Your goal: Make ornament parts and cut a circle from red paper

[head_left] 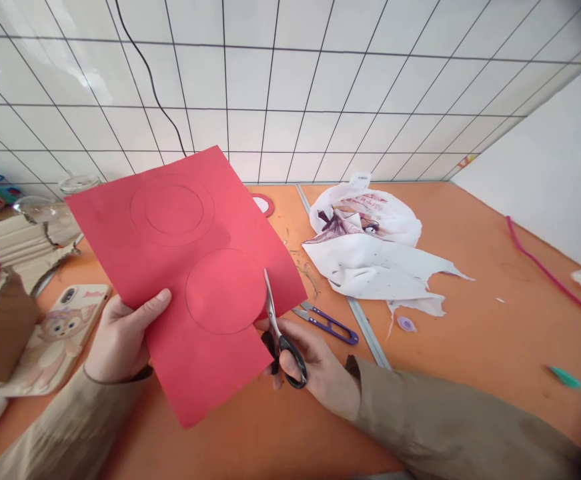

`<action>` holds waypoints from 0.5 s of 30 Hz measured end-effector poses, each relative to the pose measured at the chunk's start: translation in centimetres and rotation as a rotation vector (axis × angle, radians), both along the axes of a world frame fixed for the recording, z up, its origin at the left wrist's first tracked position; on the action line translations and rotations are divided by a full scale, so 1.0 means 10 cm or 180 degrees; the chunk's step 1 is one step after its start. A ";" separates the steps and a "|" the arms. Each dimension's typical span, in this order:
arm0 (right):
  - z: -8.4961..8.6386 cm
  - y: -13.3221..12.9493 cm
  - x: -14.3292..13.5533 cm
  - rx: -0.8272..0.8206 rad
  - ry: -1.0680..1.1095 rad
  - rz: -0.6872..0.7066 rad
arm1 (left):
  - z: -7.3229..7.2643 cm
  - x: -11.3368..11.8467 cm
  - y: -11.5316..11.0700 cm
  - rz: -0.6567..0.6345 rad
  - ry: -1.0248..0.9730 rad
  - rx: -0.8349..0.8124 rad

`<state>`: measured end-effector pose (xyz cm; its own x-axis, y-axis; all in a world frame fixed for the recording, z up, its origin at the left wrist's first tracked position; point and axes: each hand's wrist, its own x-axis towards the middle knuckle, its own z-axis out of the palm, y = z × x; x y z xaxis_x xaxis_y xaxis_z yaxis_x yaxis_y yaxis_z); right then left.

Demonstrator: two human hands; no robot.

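Observation:
My left hand (125,333) pinches the left edge of a sheet of red paper (210,367), thumb on top and fingers beneath. Drawn on the sheet are two circles, one inside the other, near the far edge and a single larger circle nearer the middle. My right hand (315,367) grips black-handled scissors (270,303) at the sheet's right side. One blade lies over the paper along the single circle's right edge; the other is hidden below. A cut runs in from the right edge to that circle's outline.
Purple thread snips (333,328) and a crumpled white plastic bag (365,267) lie right of the paper. Further right are a small purple bobbin (407,324), a pink strip (550,267) and a green object (564,377). A phone (57,340) and a cardboard box (5,327) sit at left.

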<state>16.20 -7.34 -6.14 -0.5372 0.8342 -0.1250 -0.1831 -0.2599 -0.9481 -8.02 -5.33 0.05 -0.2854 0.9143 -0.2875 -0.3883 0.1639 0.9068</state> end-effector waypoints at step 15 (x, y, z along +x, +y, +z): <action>-0.02 0.01 0.01 0.0117 0.0111 -0.0007 | 0.02 0.00 -0.01 0.0002 -0.0005 -0.0053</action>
<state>16.31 -7.23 -6.30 -0.5389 0.8390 -0.0756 -0.2167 -0.2247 -0.9500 -8.05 -5.42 0.25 -0.2855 0.9091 -0.3033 -0.3899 0.1789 0.9033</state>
